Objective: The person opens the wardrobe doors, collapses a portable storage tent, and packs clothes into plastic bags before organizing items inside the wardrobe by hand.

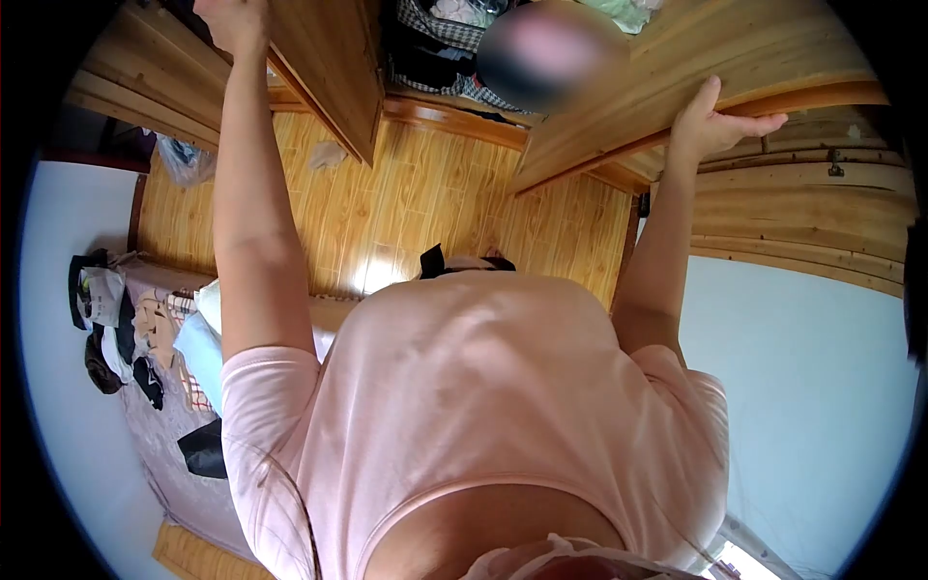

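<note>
Both arms reach forward to two wooden wardrobe doors that stand open. At the top left, my left hand (232, 21) is at the left door (333, 58); its fingers are partly cut off by the frame's edge. My right hand (713, 126) touches the edge of the right door (619, 106), with thumb and fingers spread apart. Between the doors, the wardrobe's inside shows dark and checkered cloth (430, 63) and a pale green cloth (623, 12). A blurred patch hides part of these contents.
A plastic bag (184, 159) lies on the wooden floor (425, 184) at the left. Clothes (155, 329) are piled on a bed (179, 445) at the lower left. More wooden panels (793, 208) stand at the right, beside a pale wall (802, 329).
</note>
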Available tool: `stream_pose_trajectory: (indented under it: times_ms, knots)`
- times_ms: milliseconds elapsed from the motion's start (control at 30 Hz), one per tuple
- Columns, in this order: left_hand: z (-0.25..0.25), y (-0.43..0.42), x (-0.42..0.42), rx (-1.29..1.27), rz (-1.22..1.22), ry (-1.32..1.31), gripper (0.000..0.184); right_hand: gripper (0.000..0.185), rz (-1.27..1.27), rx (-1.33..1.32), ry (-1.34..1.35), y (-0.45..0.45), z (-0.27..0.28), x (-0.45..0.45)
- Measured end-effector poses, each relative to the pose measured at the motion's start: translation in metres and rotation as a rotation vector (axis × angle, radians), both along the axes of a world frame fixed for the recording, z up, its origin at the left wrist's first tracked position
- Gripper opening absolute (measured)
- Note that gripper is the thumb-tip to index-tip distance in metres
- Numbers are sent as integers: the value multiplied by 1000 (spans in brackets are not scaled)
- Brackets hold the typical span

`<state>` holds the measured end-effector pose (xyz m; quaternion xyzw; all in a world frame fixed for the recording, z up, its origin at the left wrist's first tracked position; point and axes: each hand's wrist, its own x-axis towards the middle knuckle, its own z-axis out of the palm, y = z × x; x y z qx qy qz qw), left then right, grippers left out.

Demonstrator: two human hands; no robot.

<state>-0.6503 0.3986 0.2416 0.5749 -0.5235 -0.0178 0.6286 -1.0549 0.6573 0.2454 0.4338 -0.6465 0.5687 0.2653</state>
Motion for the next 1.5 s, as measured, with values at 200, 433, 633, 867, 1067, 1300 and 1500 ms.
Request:
stream_pose_trajectory:
  times_ms: [200, 433, 633, 867, 1067, 1300, 1500]
  knots:
    - [-8, -8, 4, -57, 21, -63, 59, 90, -9, -6, -1, -1, -1, -1]
    - [-11, -9, 6, -91, 9, -85, 61, 89, 10, -10, 40, -1, -5, -6]
    - [-8, -5, 5, -56, -2, -62, 62, 90, 18, -13, 27, -1, 0, 0]
    - [-16, -19, 12, -91, 65, -142, 66, 94, -38, 4, 43, -1, -2, -3]
    - [-11, -14, 9, -60, 39, -91, 65, 93, -77, 27, 53, -1, -2, -4]
    - [-19, -31, 33, 43, -75, -98, 66, 90, -14, -26, -65, 0, 6, 9]
    - [-24, -50, 59, 1, -121, -217, 73, 89, -64, 7, 15, 1, 2, 3]
